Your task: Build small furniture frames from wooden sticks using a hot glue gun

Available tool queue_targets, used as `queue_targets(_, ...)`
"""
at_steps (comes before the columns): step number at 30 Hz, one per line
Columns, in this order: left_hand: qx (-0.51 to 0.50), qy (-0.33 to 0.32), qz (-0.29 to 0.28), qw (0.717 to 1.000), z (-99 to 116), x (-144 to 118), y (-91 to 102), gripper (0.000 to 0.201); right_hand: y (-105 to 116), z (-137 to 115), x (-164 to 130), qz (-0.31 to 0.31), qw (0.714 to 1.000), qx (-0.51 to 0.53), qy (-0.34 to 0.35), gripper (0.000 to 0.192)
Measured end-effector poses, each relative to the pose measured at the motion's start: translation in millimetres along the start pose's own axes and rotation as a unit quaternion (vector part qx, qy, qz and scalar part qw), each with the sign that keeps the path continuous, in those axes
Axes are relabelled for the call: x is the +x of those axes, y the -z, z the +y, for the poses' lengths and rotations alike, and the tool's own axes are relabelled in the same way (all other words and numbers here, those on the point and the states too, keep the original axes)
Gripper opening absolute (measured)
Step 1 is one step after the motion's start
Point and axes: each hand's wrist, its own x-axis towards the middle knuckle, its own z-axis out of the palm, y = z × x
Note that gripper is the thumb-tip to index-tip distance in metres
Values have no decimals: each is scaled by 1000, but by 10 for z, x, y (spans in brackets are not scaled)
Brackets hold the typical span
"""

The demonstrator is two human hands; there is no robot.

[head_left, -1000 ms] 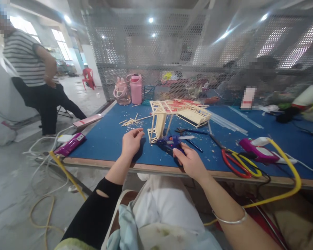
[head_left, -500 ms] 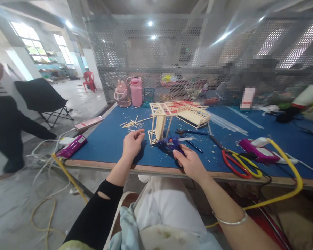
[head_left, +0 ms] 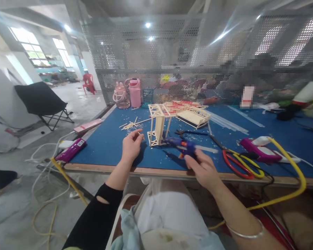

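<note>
My right hand [head_left: 205, 170] is closed round a blue hot glue gun [head_left: 186, 146], held just above the blue table top, with a clear glue stick [head_left: 207, 149] poking out of its back end. Its nozzle points left, near the foot of a small model frame [head_left: 159, 123] built of pale wooden sticks, which stands upright. Left of the frame, my left hand [head_left: 131, 146] pinches a short wooden stick [head_left: 139, 133] between thumb and fingers, most of it hidden. Loose wooden sticks [head_left: 131, 124] lie behind this hand.
A second wooden piece [head_left: 193, 117] sits behind the frame. Pliers [head_left: 191, 132] and red-and-yellow-handled scissors [head_left: 237, 165] lie at right, near a purple power strip [head_left: 262, 151]. Another purple socket [head_left: 71, 149] is at the left edge. Clear glue sticks [head_left: 228, 123] and pink bottles [head_left: 135, 93] stand farther back.
My right hand has drawn the glue gun to the right, away from the frame's foot. My left hand has barely moved. A person at far left has mostly walked out of view.
</note>
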Motion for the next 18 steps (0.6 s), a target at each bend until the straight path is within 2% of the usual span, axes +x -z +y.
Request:
queue_targets(3,-6,-7,0,1000,-18,4,7,31,277,149,149,96,992,-87,-4,38)
queue_targets(5,-4,-18,5,1000,-15,4,20,31,460,291,427,152,972,-179,-21,41)
queue_targets(6,2,-24,9,1000,-11,3,29,31,539,360,601,155,961,-225,-34,44)
queue_targets(7,11,-29,13,999,-8,1,38,32,603,422,783,134,952,-268,-55,46)
queue_targets(10,29,-36,25,999,-2,-7,63,30,674,541,1259,5,918,-384,-93,44)
queue_targets(13,24,-37,33,998,5,-19,77,29,535,578,1502,-95,877,-463,-84,41)
queue_targets(15,23,-41,32,998,21,-30,79,28,367,585,1551,-113,862,-487,-90,40)
queue_targets(18,20,-51,32,998,56,-44,75,26,130,594,1559,-105,854,-497,-117,37)
